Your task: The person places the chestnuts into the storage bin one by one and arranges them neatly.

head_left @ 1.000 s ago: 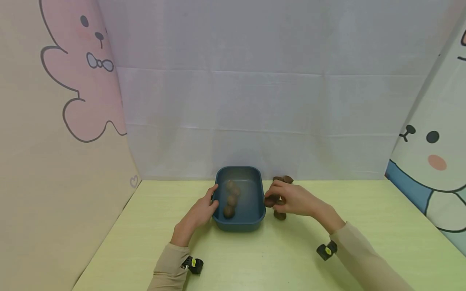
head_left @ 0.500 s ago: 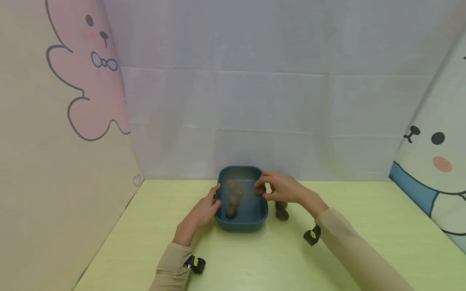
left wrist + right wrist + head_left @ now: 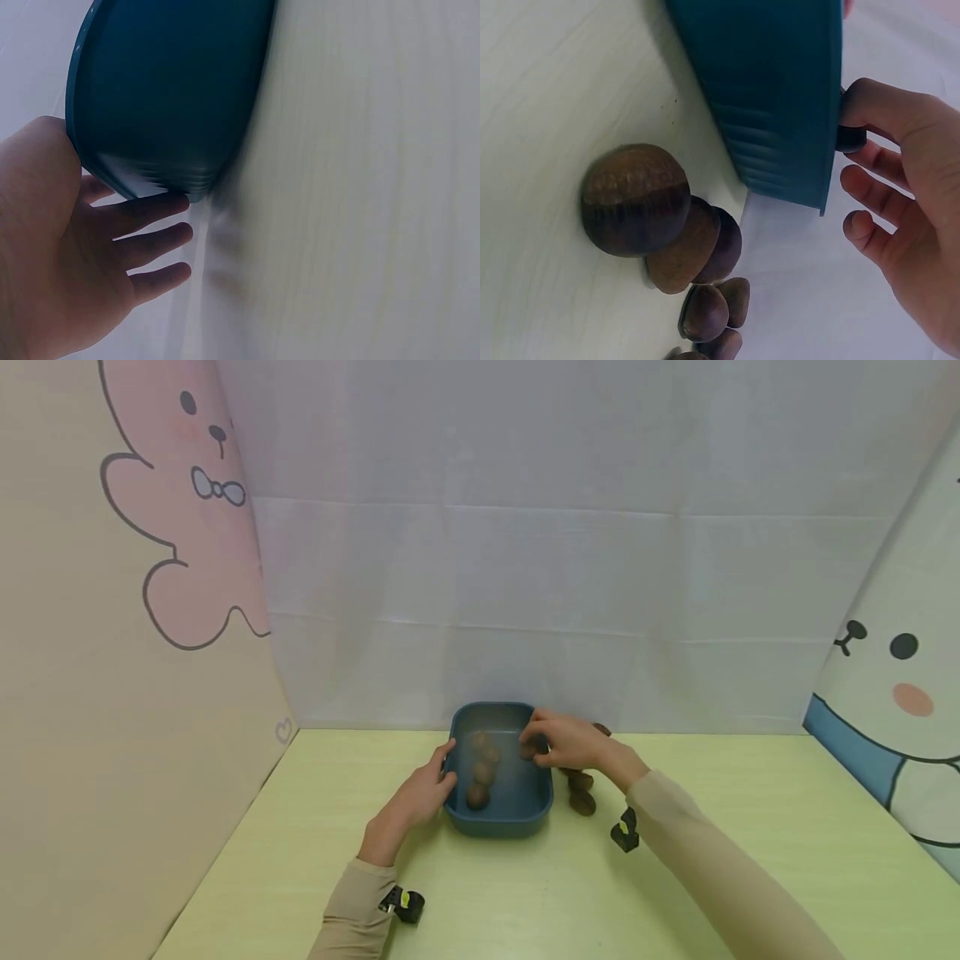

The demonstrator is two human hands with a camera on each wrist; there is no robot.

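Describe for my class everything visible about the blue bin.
The blue bin is rectangular with rounded corners, an open top and thin rim; it looks plastic, with ridges on its outside. It stands upright on the pale table. Brown chestnuts lie inside, left of its middle. The left-hand grip holds its left rim; whether the right-hand grip touches it is unclear.

- The held chestnut (image 3: 852,139) was mostly hidden by the fingers of the right grip (image 3: 573,743) and the wall of the blue tray (image 3: 495,821).
- The chestnuts inside (image 3: 480,785) were blurred, the far ones too hazy to count.
- On the counter (image 3: 525,902), the right grip partly hid the far chestnuts (image 3: 602,729); the right wrist view cut one off.
- The tray ran out of both wrist views.
- Both sleeves (image 3: 720,868), the pink figure (image 3: 198,543) and the white figure (image 3: 930,668) were cropped.
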